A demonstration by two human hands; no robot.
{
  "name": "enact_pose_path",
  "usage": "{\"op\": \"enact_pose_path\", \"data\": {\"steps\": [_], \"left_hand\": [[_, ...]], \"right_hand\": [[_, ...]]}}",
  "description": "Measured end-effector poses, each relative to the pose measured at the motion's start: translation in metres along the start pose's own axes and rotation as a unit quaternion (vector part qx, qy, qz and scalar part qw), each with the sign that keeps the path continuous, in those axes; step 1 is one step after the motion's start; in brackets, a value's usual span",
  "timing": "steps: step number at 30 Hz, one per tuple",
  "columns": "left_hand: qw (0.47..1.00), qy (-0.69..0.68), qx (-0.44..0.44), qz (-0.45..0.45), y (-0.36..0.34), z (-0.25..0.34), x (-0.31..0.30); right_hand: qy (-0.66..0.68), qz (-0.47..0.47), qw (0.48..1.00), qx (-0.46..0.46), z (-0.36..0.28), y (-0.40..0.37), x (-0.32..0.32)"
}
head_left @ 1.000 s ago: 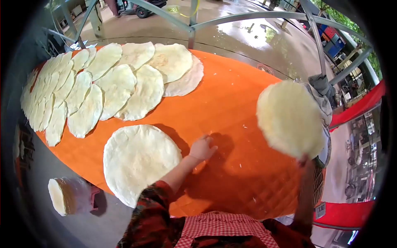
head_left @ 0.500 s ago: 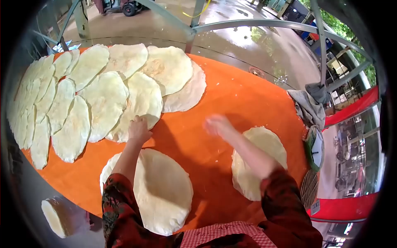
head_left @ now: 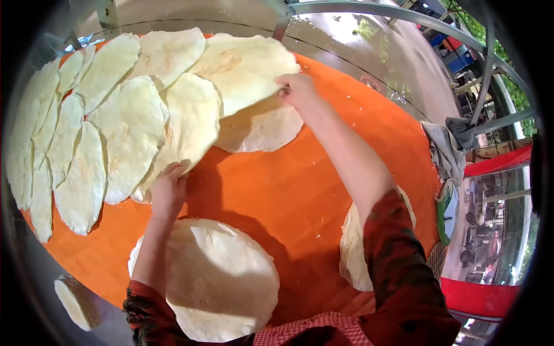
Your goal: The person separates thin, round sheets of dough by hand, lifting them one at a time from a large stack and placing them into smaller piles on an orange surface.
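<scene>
Large, thin, pale flatbreads lie in overlapping rows over the left of the orange tabletop. My right hand [head_left: 298, 90] pinches the right edge of a far flatbread [head_left: 245, 66], its edge lifted. Partly beneath that one is another flatbread [head_left: 265, 127], browner on its surface. My left hand [head_left: 167, 193] is closed at the lower edge of a nearer flatbread [head_left: 193, 112]; its fingertips are partly hidden. A stack of flatbreads [head_left: 225, 282] sits close to my body, below my left forearm. Another stack [head_left: 353, 248] is partly covered by my right arm.
A grey cloth [head_left: 444, 150] and a green-edged object [head_left: 445, 213] lie along the table's right edge. Metal frame bars [head_left: 369, 7] run beyond the far side. A round pale block [head_left: 75, 303] stands low at the left, off the table.
My right hand has reached forward and left and taken the far flatbread's edge, raising it. My left hand has moved down and left to the nearer flatbread's lower edge. The view has shifted.
</scene>
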State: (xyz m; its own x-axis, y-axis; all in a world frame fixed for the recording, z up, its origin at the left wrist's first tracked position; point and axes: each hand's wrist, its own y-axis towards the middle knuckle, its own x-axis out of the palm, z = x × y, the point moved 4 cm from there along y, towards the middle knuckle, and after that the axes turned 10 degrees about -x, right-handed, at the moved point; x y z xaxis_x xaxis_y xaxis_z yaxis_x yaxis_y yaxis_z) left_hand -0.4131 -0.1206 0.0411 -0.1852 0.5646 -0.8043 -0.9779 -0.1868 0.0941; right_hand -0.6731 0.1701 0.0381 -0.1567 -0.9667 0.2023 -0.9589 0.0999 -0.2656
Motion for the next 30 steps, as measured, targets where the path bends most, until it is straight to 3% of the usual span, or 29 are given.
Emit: {"op": "enact_pose_path", "data": {"steps": [1, 3, 4, 6, 8, 10, 12, 14, 15, 18, 19, 22, 24, 26, 28, 30], "left_hand": [[0.994, -0.045, -0.089, -0.034, -0.001, -0.004, -0.005], [0.992, -0.056, -0.107, -0.040, -0.001, 0.004, -0.011], [0.990, -0.062, -0.119, -0.043, -0.003, 0.005, -0.011], [0.995, -0.055, -0.084, -0.026, -0.003, -0.001, -0.007], [0.997, -0.045, -0.062, -0.017, -0.004, -0.008, -0.003], [0.998, -0.040, -0.053, -0.016, -0.004, -0.009, -0.001], [0.998, -0.036, -0.053, -0.015, -0.003, -0.007, -0.002], [0.999, -0.034, -0.037, -0.009, -0.004, -0.005, -0.004], [0.997, -0.044, -0.054, -0.017, -0.005, -0.002, -0.005], [0.973, -0.024, -0.207, -0.096, 0.003, -0.009, -0.003], [0.990, -0.021, -0.141, -0.005, 0.003, 0.001, -0.015], [0.977, 0.033, 0.051, 0.204, -0.010, 0.064, -0.067], [0.979, -0.001, 0.072, 0.191, -0.020, 0.109, -0.087], [0.975, -0.080, 0.093, 0.186, -0.026, 0.130, -0.067], [0.969, -0.011, 0.173, 0.176, -0.040, 0.177, -0.045], [0.984, 0.074, 0.145, 0.073, -0.070, 0.204, 0.011]], "right_hand": [[-0.049, 0.016, 0.999, -0.015, 0.004, -0.010, -0.012], [-0.114, 0.065, 0.991, 0.000, 0.016, -0.037, -0.039], [-0.106, 0.061, 0.992, 0.009, 0.028, -0.041, -0.051], [-0.211, 0.026, 0.977, 0.031, 0.042, -0.051, -0.069], [-0.422, 0.076, 0.884, -0.188, 0.062, -0.033, -0.084], [-0.503, 0.125, 0.820, -0.243, 0.055, -0.041, -0.083], [-0.480, 0.165, 0.848, -0.153, 0.040, -0.048, -0.084], [-0.226, 0.130, 0.964, 0.044, 0.036, -0.050, -0.073], [-0.088, 0.107, 0.980, 0.145, 0.036, -0.054, -0.067], [-0.030, 0.031, 0.995, 0.094, 0.022, -0.051, -0.056], [-0.086, 0.015, 0.995, 0.057, -0.003, -0.073, -0.049], [0.020, -0.069, 0.997, -0.022, -0.011, -0.149, -0.088], [-0.007, -0.030, 0.999, -0.028, 0.006, -0.225, -0.130], [0.021, -0.017, 1.000, -0.008, 0.043, -0.288, -0.165], [-0.003, 0.042, 0.997, 0.061, 0.076, -0.328, -0.179], [-0.033, 0.106, 0.988, 0.104, 0.086, -0.353, -0.183]]}}
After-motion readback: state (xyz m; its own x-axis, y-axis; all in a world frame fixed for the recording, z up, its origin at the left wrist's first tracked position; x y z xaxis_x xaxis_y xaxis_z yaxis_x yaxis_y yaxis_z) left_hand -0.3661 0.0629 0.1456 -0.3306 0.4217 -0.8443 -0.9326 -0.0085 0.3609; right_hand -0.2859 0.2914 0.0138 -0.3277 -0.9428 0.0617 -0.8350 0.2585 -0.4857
